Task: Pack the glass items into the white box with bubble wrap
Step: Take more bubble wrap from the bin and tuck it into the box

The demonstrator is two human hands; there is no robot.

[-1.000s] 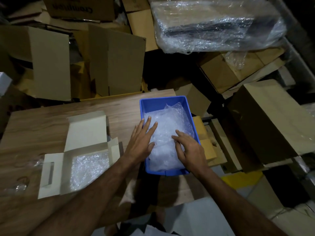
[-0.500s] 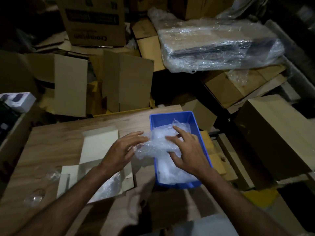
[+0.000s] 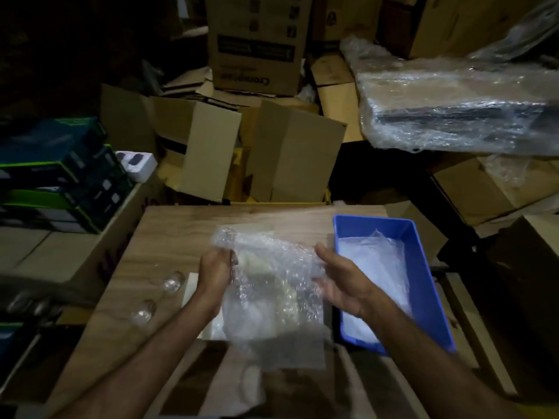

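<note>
While sheet is up: both hands hold one bubble wrap sheet [image 3: 272,285] spread in the air over the worktop [image 3: 169,237], just above the white box [image 3: 192,287].
L hand: left hand [image 3: 216,272] pinches the sheet's left edge, fingers curled on it.
R hand: right hand [image 3: 341,282] holds the sheet's right edge, fingers round it, palm showing.
Box: mostly hidden under the sheet & L wrist; only a white corner shows, so can't tell how it's lined.
Glass: two clear glass items [image 3: 172,281] [image 3: 143,311] lie loose on the worktop, just outboard of the L forearm, not yet wrapped.
Bin: blue bin [image 3: 423,267] w/ more wrap sits just outboard of the R hand.
Risk 1: L forearm or elbow swinging out could knock the glass; round pieces prob roll toward the worktop edge.
Risk 2: sheet blocks the view of the box; lowering blind may bunch it or miss the opening.
Risk 3: dim light + clear glass = easy to misjudge a reach.
Risk 4: thin wrap could slip from a light pinch.
</note>
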